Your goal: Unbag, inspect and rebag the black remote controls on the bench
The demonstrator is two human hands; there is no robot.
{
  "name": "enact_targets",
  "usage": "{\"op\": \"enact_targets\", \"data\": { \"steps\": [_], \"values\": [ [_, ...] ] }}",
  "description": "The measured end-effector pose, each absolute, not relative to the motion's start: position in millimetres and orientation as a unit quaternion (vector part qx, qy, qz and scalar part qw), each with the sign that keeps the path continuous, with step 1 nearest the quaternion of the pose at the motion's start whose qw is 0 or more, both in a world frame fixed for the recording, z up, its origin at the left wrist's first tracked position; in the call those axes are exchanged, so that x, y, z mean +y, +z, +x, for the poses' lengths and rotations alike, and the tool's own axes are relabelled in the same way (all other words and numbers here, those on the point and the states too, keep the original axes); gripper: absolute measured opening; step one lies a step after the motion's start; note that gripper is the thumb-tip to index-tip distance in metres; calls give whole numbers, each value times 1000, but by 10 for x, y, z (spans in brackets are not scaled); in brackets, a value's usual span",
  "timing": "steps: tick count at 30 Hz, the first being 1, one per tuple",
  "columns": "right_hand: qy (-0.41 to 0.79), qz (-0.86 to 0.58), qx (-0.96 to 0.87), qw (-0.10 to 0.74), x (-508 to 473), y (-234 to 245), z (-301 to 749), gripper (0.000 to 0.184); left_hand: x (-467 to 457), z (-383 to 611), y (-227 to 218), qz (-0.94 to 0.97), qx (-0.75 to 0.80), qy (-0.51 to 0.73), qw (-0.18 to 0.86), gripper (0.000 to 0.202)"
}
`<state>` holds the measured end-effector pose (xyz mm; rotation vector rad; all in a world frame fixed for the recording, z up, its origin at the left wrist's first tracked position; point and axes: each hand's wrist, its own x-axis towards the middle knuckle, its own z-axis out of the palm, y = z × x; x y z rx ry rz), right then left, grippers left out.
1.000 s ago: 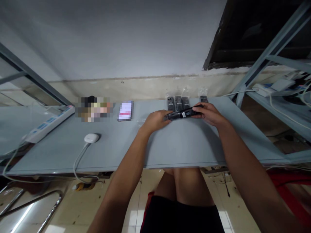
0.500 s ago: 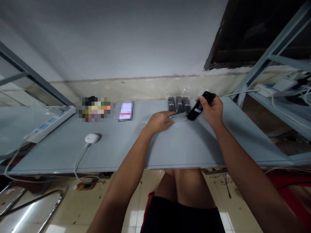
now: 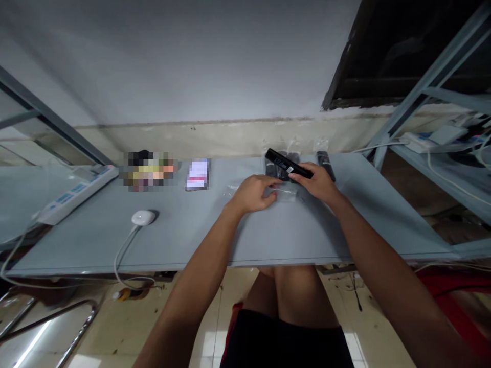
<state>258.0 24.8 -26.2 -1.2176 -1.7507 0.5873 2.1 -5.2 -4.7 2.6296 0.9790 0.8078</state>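
Observation:
My right hand (image 3: 316, 179) grips a long black remote control (image 3: 282, 161) by its near end. It is tilted, its far end pointing up and left, and shows a small white label. Close by, my left hand (image 3: 255, 194) rests on the table with thumb and fingers curved around the edge of a clear plastic bag (image 3: 286, 194). Behind the held remote lie several dark bagged remotes (image 3: 270, 169) side by side, partly hidden by it. Another bagged remote (image 3: 325, 164) lies apart, to the right of my right hand.
A pixelated phone (image 3: 198, 174) and a blurred-out pile (image 3: 148, 171) lie on the left of the grey table (image 3: 192, 240). Nearer is a white earbud case (image 3: 143, 217) with a cable. A white power strip (image 3: 79, 194) runs along the left edge. A wall (image 3: 215, 66) stands behind.
My right hand has moved left and turned the remote, so its far end now points up-left over the bagged ones. The single bagged remote at right has come into view. My left hand stays by the bag.

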Motion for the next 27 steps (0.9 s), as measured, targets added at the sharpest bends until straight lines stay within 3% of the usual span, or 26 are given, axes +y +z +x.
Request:
{"op": "enact_targets", "data": {
  "steps": [4,11,20,23,27],
  "values": [
    [273,-529,-620,511,243,-234,2509,47,-54,128,-58,887,323,327,43,32],
    [444,-462,-614,461,161,-234,2403,48,-36,164,-18,880,340,329,-33,39],
    [557,-430,-566,430,92,-202,2380,46,-12,93,-13,899,339,276,-22,44],
    [527,-443,-591,420,118,-240,2388,45,-13,67,-7,895,353,272,-21,42],
    [353,-476,-692,413,175,-297,2441,44,11,24,-30,892,369,260,-17,41]
  ]
}}
